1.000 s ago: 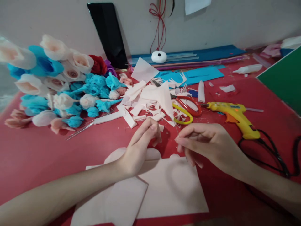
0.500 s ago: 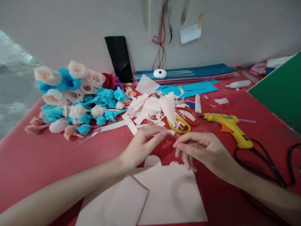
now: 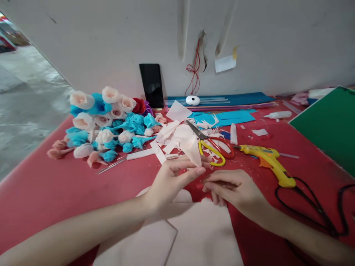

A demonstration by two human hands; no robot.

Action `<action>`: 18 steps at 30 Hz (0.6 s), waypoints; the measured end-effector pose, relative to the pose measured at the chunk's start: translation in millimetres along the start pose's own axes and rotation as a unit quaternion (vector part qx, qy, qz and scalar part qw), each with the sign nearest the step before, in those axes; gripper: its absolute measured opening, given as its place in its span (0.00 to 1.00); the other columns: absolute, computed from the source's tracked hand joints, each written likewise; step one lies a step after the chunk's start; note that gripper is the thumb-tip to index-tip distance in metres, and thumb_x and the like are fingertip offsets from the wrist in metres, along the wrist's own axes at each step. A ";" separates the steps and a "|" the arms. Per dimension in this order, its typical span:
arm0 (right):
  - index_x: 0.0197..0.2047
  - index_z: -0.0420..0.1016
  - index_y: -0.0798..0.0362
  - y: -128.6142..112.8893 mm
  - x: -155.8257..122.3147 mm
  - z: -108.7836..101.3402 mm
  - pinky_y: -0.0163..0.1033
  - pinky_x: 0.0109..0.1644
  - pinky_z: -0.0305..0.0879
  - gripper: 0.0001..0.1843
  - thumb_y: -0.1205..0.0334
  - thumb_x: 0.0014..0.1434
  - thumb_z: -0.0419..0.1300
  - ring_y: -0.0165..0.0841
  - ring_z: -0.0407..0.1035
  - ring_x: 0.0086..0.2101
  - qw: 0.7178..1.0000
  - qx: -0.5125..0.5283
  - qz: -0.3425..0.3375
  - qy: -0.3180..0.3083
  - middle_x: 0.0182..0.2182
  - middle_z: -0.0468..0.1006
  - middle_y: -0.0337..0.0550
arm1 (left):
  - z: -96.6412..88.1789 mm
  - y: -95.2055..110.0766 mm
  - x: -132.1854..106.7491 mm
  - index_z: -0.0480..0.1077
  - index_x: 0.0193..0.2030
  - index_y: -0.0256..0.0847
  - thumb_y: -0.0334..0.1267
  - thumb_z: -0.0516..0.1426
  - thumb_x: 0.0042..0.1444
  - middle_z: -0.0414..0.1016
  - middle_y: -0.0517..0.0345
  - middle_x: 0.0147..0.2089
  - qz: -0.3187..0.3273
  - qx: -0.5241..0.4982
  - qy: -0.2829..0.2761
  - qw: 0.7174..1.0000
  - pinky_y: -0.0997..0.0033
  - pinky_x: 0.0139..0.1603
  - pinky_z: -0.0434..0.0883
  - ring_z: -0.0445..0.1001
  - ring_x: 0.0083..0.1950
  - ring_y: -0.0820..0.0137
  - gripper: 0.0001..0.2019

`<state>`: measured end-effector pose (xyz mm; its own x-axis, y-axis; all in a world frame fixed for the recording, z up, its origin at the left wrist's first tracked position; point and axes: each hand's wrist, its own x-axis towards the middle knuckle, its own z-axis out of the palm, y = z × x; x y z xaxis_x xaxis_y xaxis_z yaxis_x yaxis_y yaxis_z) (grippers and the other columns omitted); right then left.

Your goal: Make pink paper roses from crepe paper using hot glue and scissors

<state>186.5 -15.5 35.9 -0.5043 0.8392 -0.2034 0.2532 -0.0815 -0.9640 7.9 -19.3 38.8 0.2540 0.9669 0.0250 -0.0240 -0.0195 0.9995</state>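
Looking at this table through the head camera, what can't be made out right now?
All from the head view:
What the right hand pinches, if anything: too fine and blurred.
Whether the left hand grips the pale paper cone: they overlap and blur.
Any writing on the wall note: too small.
Full extent of the green board: cut off by the right edge.

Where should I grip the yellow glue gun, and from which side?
I'd take the glue gun by its handle, from the near side, probably with the right hand: it lies on its side, handle slanting toward the camera, nozzle pointing left.
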 end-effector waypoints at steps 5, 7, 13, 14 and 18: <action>0.31 0.72 0.57 2.3 2.2 2.2 0.29 0.21 0.59 0.09 0.60 0.55 0.57 0.25 0.63 0.19 0.999 -0.011 -0.030 -0.004 0.18 0.69 0.38 | 1.0 4.7 -4.4 0.76 0.28 0.42 0.35 0.53 0.58 0.79 0.56 0.32 0.103 0.118 -0.055 0.986 0.64 0.46 0.70 0.75 0.40 0.67 0.12; 0.27 0.72 0.56 4.1 2.5 1.4 0.30 0.23 0.61 0.10 0.60 0.54 0.57 0.26 0.65 0.21 0.997 -0.028 -0.069 -0.004 0.19 0.70 0.38 | 1.3 6.9 -6.0 0.76 0.32 0.41 0.31 0.53 0.57 0.80 0.54 0.33 0.188 0.177 -0.067 0.964 0.61 0.50 0.68 0.74 0.42 0.66 0.10; 0.22 0.72 0.54 8.5 3.7 -3.0 0.34 0.31 0.63 0.09 0.66 0.52 0.56 0.31 0.68 0.28 0.985 -0.106 -0.130 0.026 0.24 0.73 0.41 | 2.3 7.9 -6.1 0.75 0.39 0.41 0.31 0.58 0.52 0.79 0.49 0.41 0.292 0.248 -0.081 0.920 0.54 0.55 0.64 0.74 0.46 0.63 0.08; 0.23 0.73 0.54 7.7 4.0 -3.2 0.35 0.32 0.64 0.08 0.68 0.51 0.55 0.32 0.68 0.29 0.984 -0.112 -0.135 0.029 0.26 0.74 0.41 | 2.9 7.9 -5.9 0.75 0.40 0.42 0.32 0.58 0.52 0.79 0.49 0.42 0.290 0.251 -0.081 0.920 0.54 0.54 0.64 0.74 0.46 0.63 0.09; 0.25 0.74 0.52 1.8 4.7 -2.3 0.34 0.34 0.66 0.09 0.70 0.51 0.54 0.32 0.71 0.31 0.979 -0.126 -0.152 0.041 0.28 0.76 0.40 | 5.0 9.3 -6.8 0.70 0.49 0.42 0.36 0.60 0.50 0.77 0.49 0.46 0.296 0.272 -0.065 0.913 0.55 0.56 0.62 0.74 0.46 0.63 0.18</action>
<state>186.5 -10.5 33.7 -0.5223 0.8456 0.1108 0.3031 0.3055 -0.9027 10.8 -27.3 48.0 0.4658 0.7083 0.5304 0.2799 -0.6866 0.6710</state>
